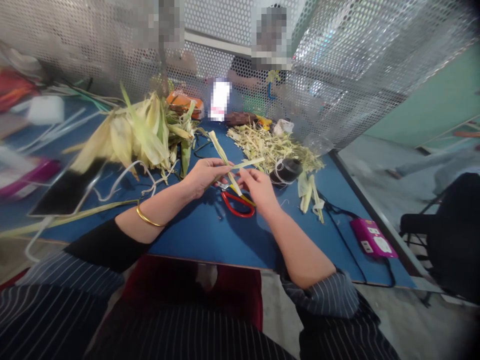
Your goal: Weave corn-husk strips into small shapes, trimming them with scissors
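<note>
Head view: your left hand (205, 176) and right hand (258, 186) are clamping fingers on narrow, pale yellow-green husk strips (218, 147), crossing each other

husk strips (219, 148) partly hidden by hands (205, 176), magenta object (32, 179) blurred, black chair (461, 235) cut off at right

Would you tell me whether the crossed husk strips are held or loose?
Held: the left hand and right hand pinch the husk strips.
</note>
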`<state>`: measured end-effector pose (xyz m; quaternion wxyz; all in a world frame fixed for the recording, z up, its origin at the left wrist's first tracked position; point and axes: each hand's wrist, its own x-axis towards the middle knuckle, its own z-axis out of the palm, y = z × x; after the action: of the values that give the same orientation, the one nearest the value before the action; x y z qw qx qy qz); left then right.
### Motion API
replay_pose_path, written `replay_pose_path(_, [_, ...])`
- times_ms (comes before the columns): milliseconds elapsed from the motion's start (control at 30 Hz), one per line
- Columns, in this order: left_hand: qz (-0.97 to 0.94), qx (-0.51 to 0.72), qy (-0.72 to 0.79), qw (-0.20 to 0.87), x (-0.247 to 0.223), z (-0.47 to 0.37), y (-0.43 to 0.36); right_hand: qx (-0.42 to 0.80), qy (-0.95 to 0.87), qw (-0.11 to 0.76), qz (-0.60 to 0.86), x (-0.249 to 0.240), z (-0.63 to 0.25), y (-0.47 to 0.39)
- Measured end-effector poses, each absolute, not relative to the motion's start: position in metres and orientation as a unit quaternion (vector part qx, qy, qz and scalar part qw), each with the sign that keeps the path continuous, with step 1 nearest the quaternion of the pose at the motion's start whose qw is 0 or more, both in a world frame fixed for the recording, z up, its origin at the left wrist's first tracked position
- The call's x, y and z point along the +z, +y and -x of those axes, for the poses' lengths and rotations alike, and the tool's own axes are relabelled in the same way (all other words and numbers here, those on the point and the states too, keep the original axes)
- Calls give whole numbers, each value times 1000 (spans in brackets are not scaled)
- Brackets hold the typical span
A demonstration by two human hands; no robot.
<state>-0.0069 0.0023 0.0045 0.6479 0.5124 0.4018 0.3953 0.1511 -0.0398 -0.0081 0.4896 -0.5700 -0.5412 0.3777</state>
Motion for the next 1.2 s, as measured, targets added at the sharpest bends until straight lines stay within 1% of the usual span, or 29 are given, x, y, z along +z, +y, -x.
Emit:
replay_pose_path(67, [-512, 364, 403, 665, 8, 7, 0, 421, -459, 555, 551, -9, -153, -35])
replay_pose_path(133, [-528, 345, 402, 664, 9, 7, -3, 437, -419, 592, 532, -10, -153, -34])
replay_pose_path(200, [-554, 341, 403, 644, 7, 6, -5, 439, -415, 603, 522, -10, -152, -34])
replay_pose_path(300, [-587, 333, 411, 613, 6, 4, -8, 400, -440, 606, 528, -10, -151, -34])
replay_pose_path(367, [-596, 317, 411, 613, 7, 2, -10, 368, -460, 601, 540, -11, -153, -34])
replay_pose_path(433, [-596, 310, 410, 617, 10, 1, -12, 334, -495, 575, 559, -10, -156, -34])
replay_pose_path(600, [-611, 309, 399, 610, 12, 3, -15, 133, -632, 495, 581, 2, -164, -37])
replay_pose_path(667, [-640, 290, 390, 596, 11, 3, -16, 141, -673, 456, 565, 4, -163, -38])
replay_pose_path(733, [-666, 268, 391, 576, 9, 3, -16, 205, -679, 434, 555, 4, -160, -39])
replay_pose_path(800, [-682, 254, 394, 560, 7, 2, -16, 254, -651, 449, 557, 0, -157, -40])
replay_pose_path(867, [-693, 247, 387, 555, 6, 2, -16, 251, -628, 483, 557, -4, -153, -40])
replay_pose_path(967, [-699, 235, 373, 563, 4, 1, -17, 189, -642, 508, 543, -8, -150, -39])
replay_pose_path(1067, [-685, 230, 383, 576, 3, -1, -16, 151, -675, 489, 531, -6, -153, -38])
replay_pose_path(1133, [-651, 261, 395, 593, 2, -1, -14, 100, -685, 492, 528, 3, -157, -41])
replay_pose_path(1200, [-583, 320, 407, 626, 4, -1, -11, 0, -670, 516, 534, 13, -160, -49])
